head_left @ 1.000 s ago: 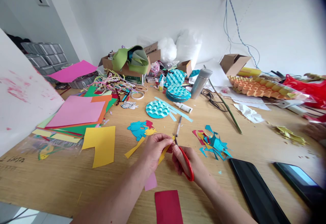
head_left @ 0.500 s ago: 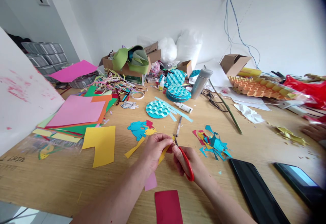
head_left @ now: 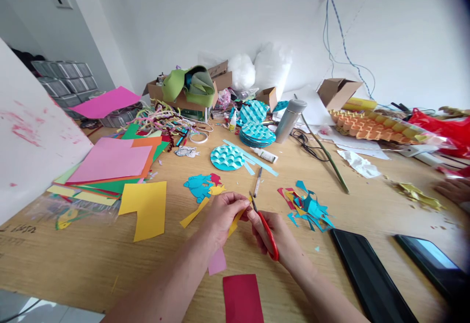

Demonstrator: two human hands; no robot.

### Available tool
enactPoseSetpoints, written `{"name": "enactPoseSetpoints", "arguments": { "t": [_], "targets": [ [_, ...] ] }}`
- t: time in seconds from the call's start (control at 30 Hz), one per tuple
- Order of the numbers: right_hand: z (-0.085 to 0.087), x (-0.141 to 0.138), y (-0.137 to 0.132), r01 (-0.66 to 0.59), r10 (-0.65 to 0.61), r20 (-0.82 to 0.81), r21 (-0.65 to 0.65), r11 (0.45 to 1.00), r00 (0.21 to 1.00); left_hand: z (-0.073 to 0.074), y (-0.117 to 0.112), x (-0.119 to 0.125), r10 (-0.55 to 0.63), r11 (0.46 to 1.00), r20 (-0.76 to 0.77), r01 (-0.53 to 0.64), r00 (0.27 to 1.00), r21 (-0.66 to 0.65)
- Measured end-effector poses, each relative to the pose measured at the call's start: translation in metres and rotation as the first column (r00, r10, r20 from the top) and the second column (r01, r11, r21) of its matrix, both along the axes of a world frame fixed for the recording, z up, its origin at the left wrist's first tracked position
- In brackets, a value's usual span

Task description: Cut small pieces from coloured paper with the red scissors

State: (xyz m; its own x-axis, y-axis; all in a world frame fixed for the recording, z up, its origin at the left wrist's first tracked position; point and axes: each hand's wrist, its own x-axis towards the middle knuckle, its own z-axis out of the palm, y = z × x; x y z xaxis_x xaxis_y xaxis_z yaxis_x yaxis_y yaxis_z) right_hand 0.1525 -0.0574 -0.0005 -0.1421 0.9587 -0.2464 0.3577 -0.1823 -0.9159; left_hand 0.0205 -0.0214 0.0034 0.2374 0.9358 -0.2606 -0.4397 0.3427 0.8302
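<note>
While my left hand (head_left: 223,215) pinches a narrow yellow paper strip (head_left: 237,221) above the desk (head_left: 84,259), toward its near edge, my right hand (head_left: 270,225) grips red-handled metal scissors (head_left: 270,238); should the paper twist, the blades (head_left: 254,202) could nick my fingertips (head_left: 244,201).

A light-brown wood-grained bench (head_left: 77,264) stands before a smooth white wall (head_left: 176,14); at lower left, bright light (head_left: 35,305) falls on a pale grey floor (head_left: 75,316), apparently tiled.

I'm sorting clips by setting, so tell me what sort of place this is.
Likely an indoor craft table: red-handled scissors in the right hand, a stack of coloured paper, and a heap of cut paper scraps.
</note>
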Motion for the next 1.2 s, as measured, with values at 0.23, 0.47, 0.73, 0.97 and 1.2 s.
{"name": "enactPoseSetpoints", "arguments": {
  "t": [0.23, 0.47, 0.73, 0.97, 1.2],
  "targets": [
    [0.002, 0.003, 0.003, 0.077, -0.078, -0.05, -0.029, 0.997, 0.996, 0.003, -0.001, -0.002, -0.158, 0.987, -0.039, 0.159, 0.987, 0.022],
    [0.001, 0.007, 0.008, 0.151, -0.152, -0.026, -0.051, 0.987, 0.988, 0.0, 0.002, -0.004, -0.135, 0.991, -0.101, 0.135, 0.986, -0.01],
    [0.012, 0.007, 0.009, 0.3, -0.301, -0.123, -0.02, 0.954, 0.946, -0.007, 0.004, -0.004, -0.092, 0.996, -0.111, 0.092, 0.99, -0.001],
    [0.018, 0.033, 0.024, 0.247, -0.451, -0.693, -0.38, 0.891, 0.563, -0.007, 0.007, -0.006, -0.072, 0.997, -0.145, 0.077, 0.987, 0.029],
    [0.008, 0.036, 0.03, 0.422, -0.465, -0.583, -0.22, 0.879, 0.666, -0.004, 0.005, -0.006, -0.063, 0.997, -0.161, 0.067, 0.985, 0.024]
  ]
}}
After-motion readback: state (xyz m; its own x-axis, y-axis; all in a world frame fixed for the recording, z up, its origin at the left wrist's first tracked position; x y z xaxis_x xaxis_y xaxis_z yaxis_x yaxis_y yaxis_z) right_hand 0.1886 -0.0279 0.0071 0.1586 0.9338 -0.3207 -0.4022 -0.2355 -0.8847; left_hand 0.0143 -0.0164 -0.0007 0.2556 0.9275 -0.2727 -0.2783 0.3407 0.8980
